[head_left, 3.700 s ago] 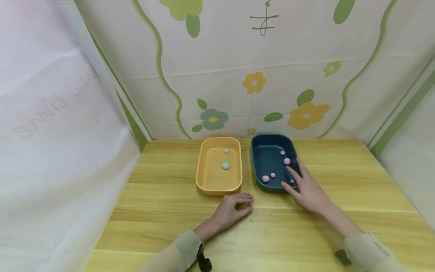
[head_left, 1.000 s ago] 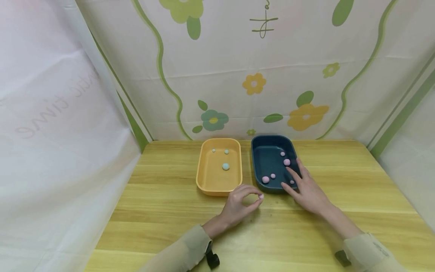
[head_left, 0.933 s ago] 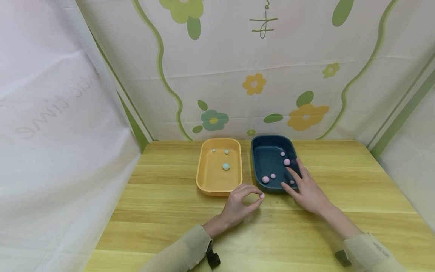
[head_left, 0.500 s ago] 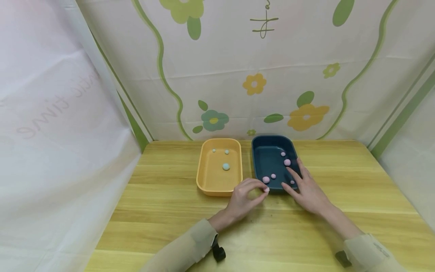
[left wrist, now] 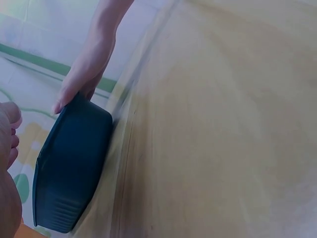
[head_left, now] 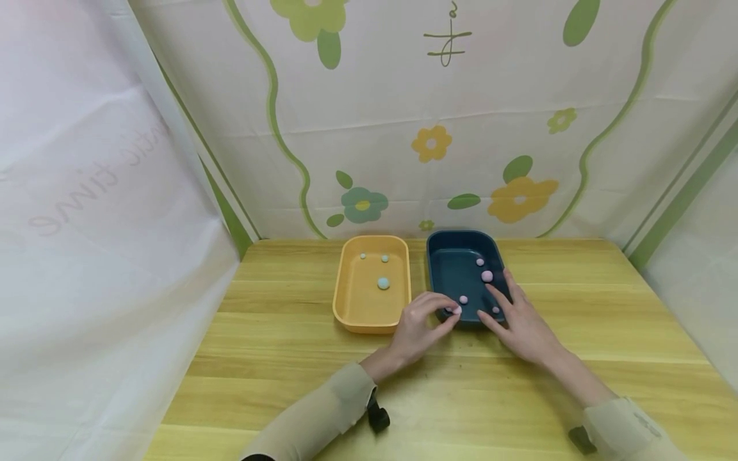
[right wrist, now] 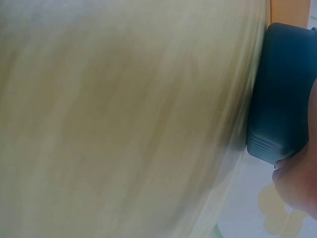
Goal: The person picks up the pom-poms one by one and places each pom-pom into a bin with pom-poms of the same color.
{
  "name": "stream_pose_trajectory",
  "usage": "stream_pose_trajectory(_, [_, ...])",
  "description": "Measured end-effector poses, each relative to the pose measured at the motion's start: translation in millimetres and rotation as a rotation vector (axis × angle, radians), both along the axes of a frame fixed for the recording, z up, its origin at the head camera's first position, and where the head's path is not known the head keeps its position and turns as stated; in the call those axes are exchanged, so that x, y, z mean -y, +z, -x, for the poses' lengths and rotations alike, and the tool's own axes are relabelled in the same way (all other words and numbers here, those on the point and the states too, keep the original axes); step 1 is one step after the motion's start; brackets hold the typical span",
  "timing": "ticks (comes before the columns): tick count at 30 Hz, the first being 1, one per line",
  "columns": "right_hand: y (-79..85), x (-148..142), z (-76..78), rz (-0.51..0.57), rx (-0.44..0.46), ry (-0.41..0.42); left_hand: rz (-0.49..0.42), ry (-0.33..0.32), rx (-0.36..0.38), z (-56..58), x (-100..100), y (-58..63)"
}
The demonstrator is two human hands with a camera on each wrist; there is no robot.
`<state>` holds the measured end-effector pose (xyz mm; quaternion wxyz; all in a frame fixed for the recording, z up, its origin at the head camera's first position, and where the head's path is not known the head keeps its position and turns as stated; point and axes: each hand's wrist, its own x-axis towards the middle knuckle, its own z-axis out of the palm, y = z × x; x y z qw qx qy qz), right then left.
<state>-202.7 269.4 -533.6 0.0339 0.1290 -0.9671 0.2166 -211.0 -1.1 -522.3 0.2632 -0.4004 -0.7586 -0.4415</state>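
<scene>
In the head view a small pink ball point(head_left: 457, 310) is pinched between the thumb and index finger of my left hand point(head_left: 416, 328). That hand is over the near left corner of the dark blue tray point(head_left: 461, 238). Other pink balls lie in this tray, among them a larger one point(head_left: 487, 276) near the right wall. The pinching fingers partly cover one at the near left. My right hand point(head_left: 527, 330) rests on the tray's right rim with spread fingers. The left wrist view shows the right hand point(left wrist: 91, 62) at the tray rim point(left wrist: 47, 144).
An orange-yellow tray point(head_left: 340, 288) stands left of the blue one and holds several pale blue balls, the largest point(head_left: 383, 283) near its middle. Both trays sit at the back of a wooden table point(head_left: 277, 346), before a flowered cloth point(head_left: 375, 96).
My left hand has moved rightward and away from me, from the tabletop in front of the trays to the blue tray's near left corner, carrying the pink ball. The right hand has stayed put.
</scene>
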Motion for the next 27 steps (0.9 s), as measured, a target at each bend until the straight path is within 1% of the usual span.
stream_pose_trajectory(7, [1.8, 0, -1.1, 0.012, 0.002, 0.007, 0.008, 0.039, -0.005, 7.7, -4, 1.8])
stream_pose_trajectory(10, [2.7, 1, -1.6, 0.014, 0.003, 0.007, 0.015, 0.053, 0.005, 11.0, -5, 1.9])
stream_pose_trajectory(14, [2.8, 1, -1.5, 0.013, -0.006, 0.006, 0.013, 0.040, 0.015, 14.7, -7, 0.9])
stream_pose_trajectory(18, [2.7, 2, -1.3, 0.018, -0.021, 0.003, 0.023, 0.034, 0.009, 18.2, -9, 0.2])
stream_pose_trajectory(24, [4.2, 3, -0.9, 0.011, -0.018, 0.001, 0.052, 0.076, 0.001, 23.2, -15, 0.2])
stream_pose_trajectory(27, [4.2, 2, -0.6, 0.005, -0.012, 0.002, 0.058, 0.088, 0.008, 25.0, -17, 0.2])
